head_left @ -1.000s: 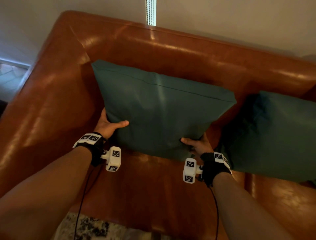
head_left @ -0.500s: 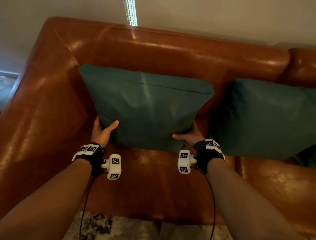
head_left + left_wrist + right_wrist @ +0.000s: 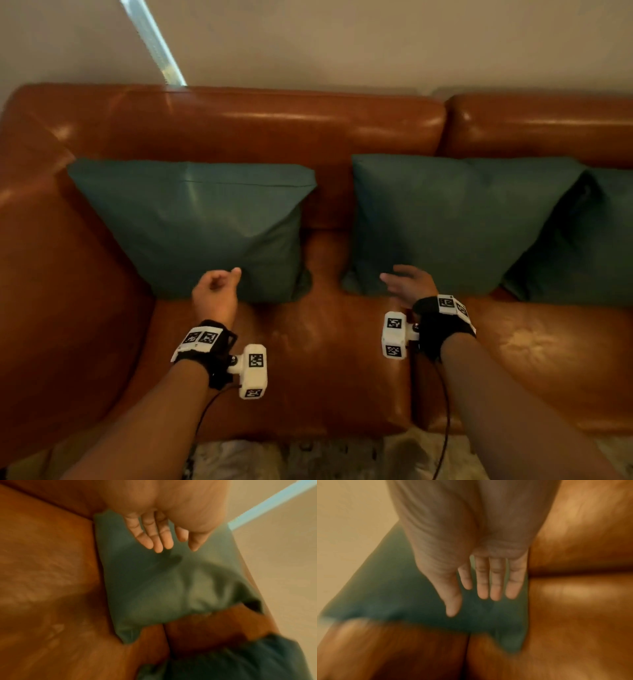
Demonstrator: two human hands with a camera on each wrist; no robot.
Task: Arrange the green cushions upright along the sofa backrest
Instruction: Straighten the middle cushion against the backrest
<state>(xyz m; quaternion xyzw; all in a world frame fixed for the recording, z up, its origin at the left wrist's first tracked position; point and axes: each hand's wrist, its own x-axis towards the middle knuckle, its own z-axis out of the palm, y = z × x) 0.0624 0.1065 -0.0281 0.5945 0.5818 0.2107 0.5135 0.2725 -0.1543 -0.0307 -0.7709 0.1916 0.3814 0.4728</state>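
Observation:
Three green cushions stand upright against the brown leather sofa's backrest (image 3: pixel 274 126). The left cushion (image 3: pixel 191 226) leans near the armrest, the middle cushion (image 3: pixel 445 219) beside it, and the right cushion (image 3: pixel 589 246) is partly cut off. My left hand (image 3: pixel 222 279) hovers empty at the left cushion's lower edge, fingers relaxed. My right hand (image 3: pixel 400 277) is open and empty over the middle cushion's lower left corner. The blurred left wrist view shows my left hand (image 3: pixel 168 540) with loose fingers above the left cushion (image 3: pixel 154 588). My right hand (image 3: pixel 481 585) has straight fingers over green fabric (image 3: pixel 393 595).
The sofa's left armrest (image 3: pixel 51 274) rises beside the left cushion. A seam (image 3: pixel 411 377) divides the two seat pads. A patterned rug (image 3: pixel 308 459) lies at the sofa's front edge. A beige wall (image 3: pixel 376 41) stands behind the backrest.
Both hands have let go of the left cushion, which now rests upright on the seat against the backrest. The hands have drawn back, and the view has swung right.

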